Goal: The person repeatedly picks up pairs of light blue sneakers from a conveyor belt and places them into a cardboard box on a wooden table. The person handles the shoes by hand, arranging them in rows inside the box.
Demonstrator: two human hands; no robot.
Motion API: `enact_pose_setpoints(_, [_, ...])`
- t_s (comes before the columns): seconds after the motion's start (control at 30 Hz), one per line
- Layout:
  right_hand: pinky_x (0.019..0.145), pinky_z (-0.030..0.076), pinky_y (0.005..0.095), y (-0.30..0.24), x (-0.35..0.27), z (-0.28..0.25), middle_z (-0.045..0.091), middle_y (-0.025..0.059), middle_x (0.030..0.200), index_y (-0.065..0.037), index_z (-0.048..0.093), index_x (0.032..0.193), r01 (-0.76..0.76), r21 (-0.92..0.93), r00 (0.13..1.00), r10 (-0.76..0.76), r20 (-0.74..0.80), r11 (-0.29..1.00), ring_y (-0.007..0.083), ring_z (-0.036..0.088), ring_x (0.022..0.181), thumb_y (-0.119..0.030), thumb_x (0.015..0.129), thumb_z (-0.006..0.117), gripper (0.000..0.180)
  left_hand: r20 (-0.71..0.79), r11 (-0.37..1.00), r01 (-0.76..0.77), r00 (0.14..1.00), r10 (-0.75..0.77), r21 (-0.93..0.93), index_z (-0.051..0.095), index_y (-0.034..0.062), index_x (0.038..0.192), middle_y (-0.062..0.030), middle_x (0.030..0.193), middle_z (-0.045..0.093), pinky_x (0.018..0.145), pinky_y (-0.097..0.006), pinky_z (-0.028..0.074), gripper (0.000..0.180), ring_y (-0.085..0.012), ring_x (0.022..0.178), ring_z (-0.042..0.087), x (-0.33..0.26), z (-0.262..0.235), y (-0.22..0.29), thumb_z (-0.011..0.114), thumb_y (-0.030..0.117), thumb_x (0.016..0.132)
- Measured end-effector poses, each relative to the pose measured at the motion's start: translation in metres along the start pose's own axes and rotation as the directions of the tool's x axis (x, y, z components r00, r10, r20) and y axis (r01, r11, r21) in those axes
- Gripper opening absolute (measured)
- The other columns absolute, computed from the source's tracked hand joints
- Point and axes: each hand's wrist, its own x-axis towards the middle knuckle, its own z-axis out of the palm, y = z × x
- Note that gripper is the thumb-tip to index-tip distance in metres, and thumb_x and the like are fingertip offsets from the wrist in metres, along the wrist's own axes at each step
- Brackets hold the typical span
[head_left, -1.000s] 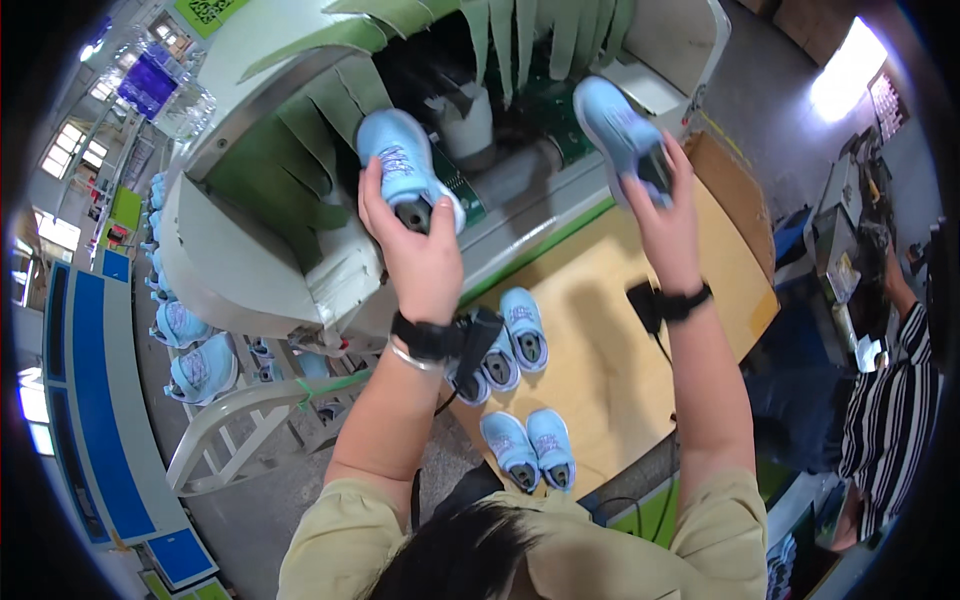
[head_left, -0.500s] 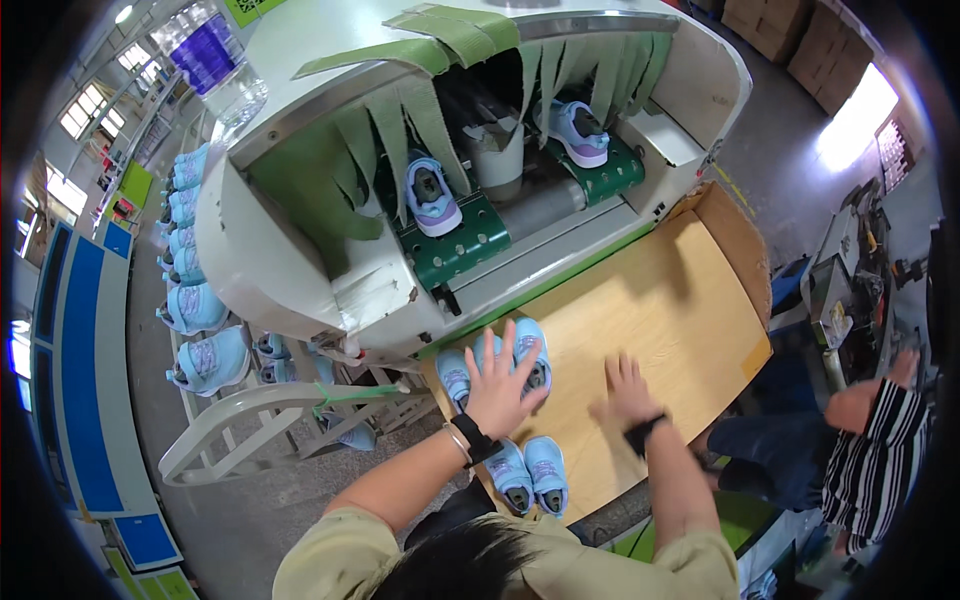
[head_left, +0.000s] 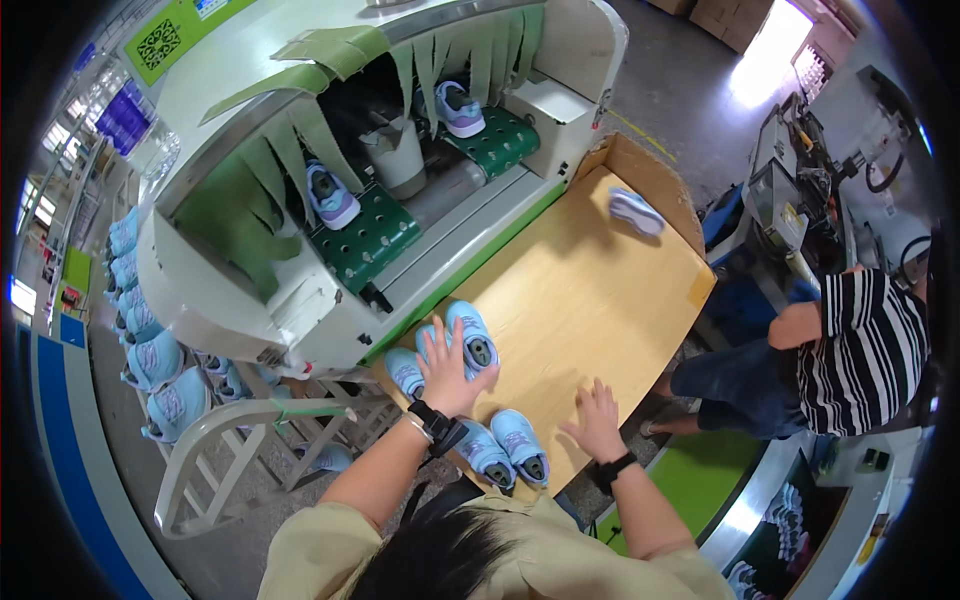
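green sign (head_left: 160,43) atop machine, cardboard boxes (head_left: 722,14) top right

The left hand (head_left: 447,372) lies spread over a pair of light-blue shoes (head_left: 470,340) at the near left edge of the wooden table (head_left: 590,290). The right hand (head_left: 597,418) rests flat on the table's near edge, just right of a second pair (head_left: 505,450). A single shoe (head_left: 637,211) lies at the table's far corner. Beyond the table, two shoes (head_left: 333,195) sit on the green belts of the white machine (head_left: 250,270).

Single head-worn fisheye, steeply down over wooden table (head_left: 600,290).
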Motion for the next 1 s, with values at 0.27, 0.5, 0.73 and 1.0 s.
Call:
enact_pose_setpoints(0.27, [0.119,0.026,0.0548,0.012,0.279,-0.121,0.023,0.028,0.16,-0.002,0.03,0.153,0.071,-0.089,0.914,-0.1,-0.394,0.994,0.0477,0.02,0.148,-0.049,0.073,0.084,0.108,0.069,0.997,-0.076,0.995,0.076,-0.001,0.026,0.0167,0.159,-0.0265,0.165,0.002,0.113,-0.072,0.014,0.094,-0.0545,0.149,0.006,0.009,-0.012,0.039,0.075,0.041,0.082])
enact_pose_setpoints(0.5, [0.109,0.042,0.0461,-0.022,0.406,-0.067,0.042,0.0269,0.145,-0.002,0.029,0.151,-0.012,0.507,0.902,0.228,-0.367,0.862,0.0415,0.048,0.13,-0.034,0.063,0.09,0.112,0.139,0.993,0.04,0.989,-0.055,0.11,0.029,0.019,0.159,-0.0264,0.165,0.006,0.112,-0.073,0.015,0.094,-0.0559,0.148,0.009,-0.014,0.01,0.03,0.077,0.035,0.08])
enact_pose_setpoints(0.73, [0.083,0.055,0.0465,-0.055,0.258,-0.082,0.065,0.0219,0.107,-0.005,0.046,0.125,0.135,0.124,0.99,-0.137,0.008,0.983,0.0411,0.065,0.101,-0.051,0.057,0.092,0.094,0.046,0.997,-0.071,0.996,0.071,-0.015,0.027,0.0035,0.155,-0.0267,0.161,0.02,0.116,-0.063,0.021,0.087,-0.0454,0.149,0.021,0.049,0.018,0.052,0.073,0.031,0.086])
enact_pose_setpoints(1.0, [0.075,0.055,0.0457,0.003,0.116,-0.1,0.071,0.02,0.091,-0.006,0.053,0.106,0.105,-0.178,0.964,-0.055,0.261,0.978,0.0385,0.069,0.09,-0.044,0.067,0.089,0.066,0.305,0.852,-0.484,0.796,0.523,-0.198,0.043,0.0052,0.142,-0.0166,0.137,0.058,0.106,-0.045,0.043,0.072,-0.0338,0.124,0.058,0.067,0.109,0.065,0.077,0.024,0.081])
